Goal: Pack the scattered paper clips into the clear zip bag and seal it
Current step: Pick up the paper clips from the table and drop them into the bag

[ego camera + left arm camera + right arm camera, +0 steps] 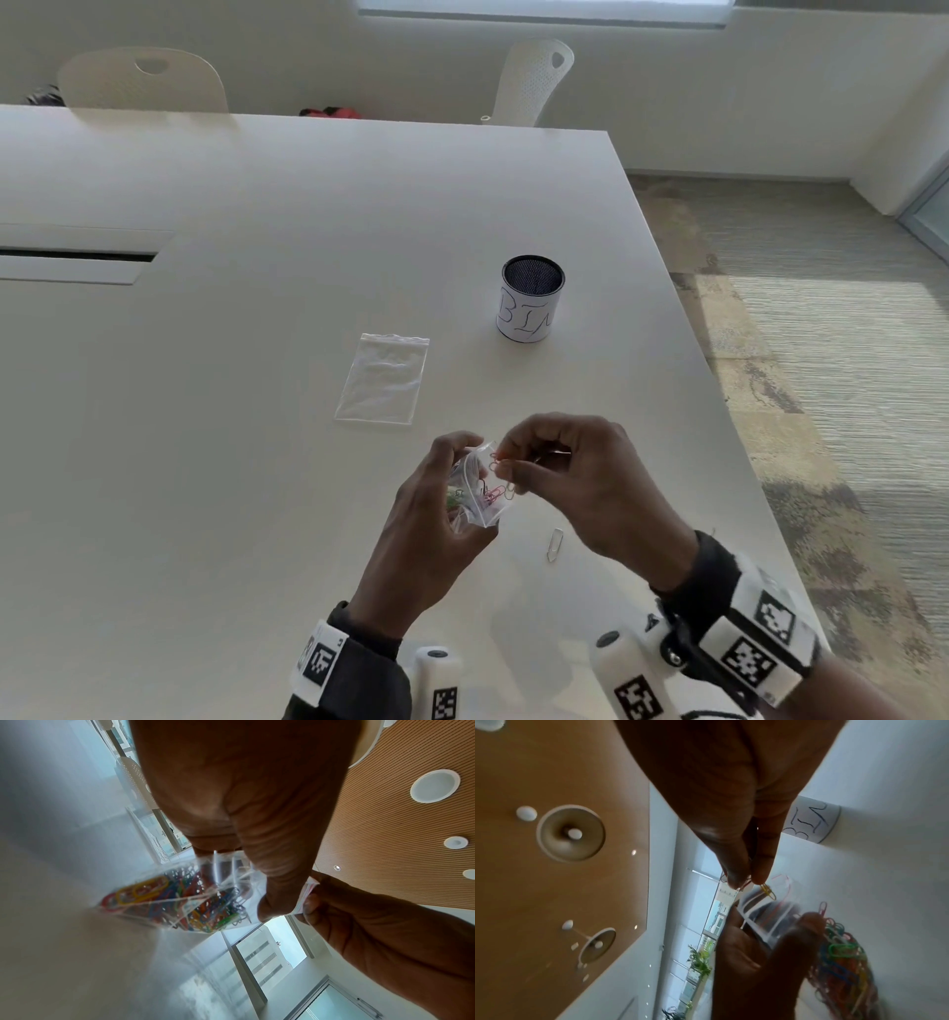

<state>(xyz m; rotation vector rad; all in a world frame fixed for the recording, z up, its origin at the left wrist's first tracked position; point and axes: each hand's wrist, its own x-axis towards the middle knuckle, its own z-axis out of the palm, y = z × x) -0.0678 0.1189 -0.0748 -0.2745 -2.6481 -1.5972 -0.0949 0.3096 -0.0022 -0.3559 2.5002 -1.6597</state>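
Above the white surface [257, 360], the left hand [436, 519] grips a clear zip bag [480, 493] of coloured paper clips. The right hand [575, 478] pinches clips [497, 465] at its mouth. One silver clip [554, 545] lies just right of the bag, below the right hand.

The clear zip bag [180, 898] holds yellow, red, blue, green and orange paper clips [144, 892]. A silver clip [554, 543] lies on the white table [257, 360]. Black mesh cup [531, 298], white label.
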